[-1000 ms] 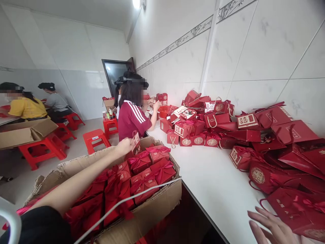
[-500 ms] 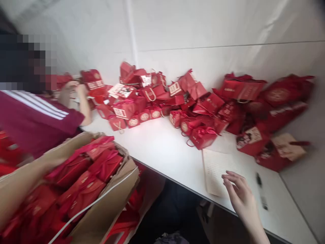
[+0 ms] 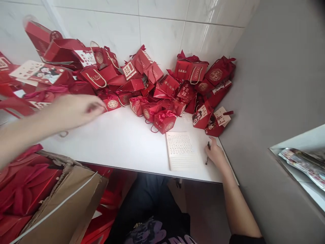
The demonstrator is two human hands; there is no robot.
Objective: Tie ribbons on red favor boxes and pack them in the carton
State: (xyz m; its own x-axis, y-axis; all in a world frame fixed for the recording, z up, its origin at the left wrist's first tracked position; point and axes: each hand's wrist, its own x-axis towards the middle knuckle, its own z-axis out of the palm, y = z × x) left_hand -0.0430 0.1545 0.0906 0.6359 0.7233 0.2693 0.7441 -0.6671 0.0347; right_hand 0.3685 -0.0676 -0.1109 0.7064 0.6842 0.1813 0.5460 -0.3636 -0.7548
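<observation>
Just right of notepad: pen, R hand at it.
Pen prob lies there for easy R-hand reach; fingers bent round it, can't tell if clamped. Written-on notepad sits near table edge, prob handy for writing. Red boxes heaped behind notepad, prob to leave it room. L hand well left of notepad, blurred, fingers curled, can't tell if holding anything.

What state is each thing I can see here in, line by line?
Left hand: curled, blurred
Right hand: fingers at the pen
Pen: capped or not, can't tell
Notepad: upper lines written, lower lines blank
Cardboard box: open-topped, holding red ribboned boxes
Gift box behind notepad: ribbon bow on top
White cord: across cardboard box
</observation>
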